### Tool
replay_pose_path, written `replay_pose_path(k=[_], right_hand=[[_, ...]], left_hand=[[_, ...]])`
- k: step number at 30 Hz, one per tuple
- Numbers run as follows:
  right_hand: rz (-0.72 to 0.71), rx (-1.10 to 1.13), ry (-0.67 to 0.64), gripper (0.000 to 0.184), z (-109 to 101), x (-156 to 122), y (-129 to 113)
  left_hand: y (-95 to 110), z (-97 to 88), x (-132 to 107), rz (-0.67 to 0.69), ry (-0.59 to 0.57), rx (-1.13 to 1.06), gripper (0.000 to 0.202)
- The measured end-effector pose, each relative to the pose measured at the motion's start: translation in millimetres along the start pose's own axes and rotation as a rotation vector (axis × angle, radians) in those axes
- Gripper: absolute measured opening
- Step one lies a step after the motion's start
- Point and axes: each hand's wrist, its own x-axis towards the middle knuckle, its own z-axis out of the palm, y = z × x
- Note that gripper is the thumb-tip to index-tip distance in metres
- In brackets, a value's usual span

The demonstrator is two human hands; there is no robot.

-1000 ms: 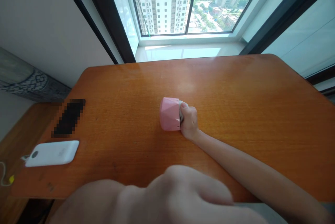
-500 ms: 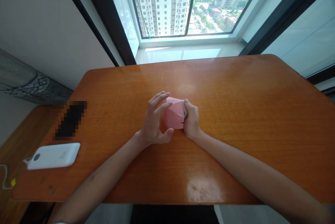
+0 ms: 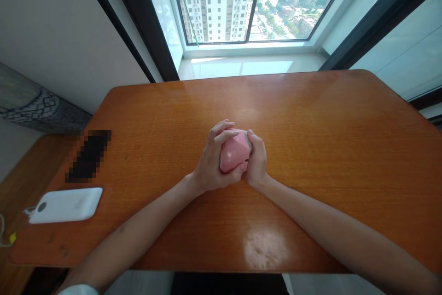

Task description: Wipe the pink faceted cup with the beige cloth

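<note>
A pink faceted object (image 3: 235,151) is held between both hands over the middle of the table; its exact kind does not show. My left hand (image 3: 221,161) wraps around its left side, fingers over the top and thumb along the lower front. On the other side, my right hand (image 3: 256,159) grips the object's greyish right end, with the thumb on top. Most of that grey part is hidden by the right hand. A small dark mark shows on the pink surface near the left thumb tip.
The brown wooden table (image 3: 328,147) spreads around the hands. At its left lie a white device (image 3: 67,205) with a cable and a dark pixelated patch (image 3: 89,157). A window (image 3: 248,5) stands beyond the far edge, with a patterned curtain (image 3: 41,106) at left.
My left hand has closed onto the pink object, its thumb coming in from the left. The object has turned and tilted slightly. My right hand keeps its grip.
</note>
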Motion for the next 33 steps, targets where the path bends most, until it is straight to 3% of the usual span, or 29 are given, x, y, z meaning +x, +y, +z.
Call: replay_pose_path(k=[3,7,15,17,22,25,28,33], right_hand=[[0.042,0.096,0.041,0.053,0,-4,-8],[-0.016,0.069,0.025,0.055,2,-8,-16],[-0.168,-0.106,-0.053,0.059,-7,-12,-3],[-0.134,-0.081,-0.035,0.058,-6,-10,-4],[0.127,0.094,0.137,0.052,3,-1,-8],[0.143,0.137,0.164,0.051,5,-2,-8],[-0.027,0.006,0.048,0.054,1,-6,-7],[-0.611,-0.279,-0.144,0.052,-10,-7,-4]], left_hand=[[3,1.7,-2,-0.057,0.022,-0.068,0.075],[2,-1.7,-2,-0.126,0.007,-0.123,0.071],[-6,-5.7,-5,-0.202,-0.034,-0.282,0.071],[-6,-6.1,-6,-0.204,-0.029,-0.282,0.069],[-4,-6.9,-3,-0.089,-0.022,-0.145,0.075],[-4,-7.0,-2,-0.064,-0.036,-0.121,0.075],[-7,-6.8,-3,-0.085,-0.032,-0.231,0.07],[-10,-6.0,-6,-0.142,-0.031,-0.455,0.073]])
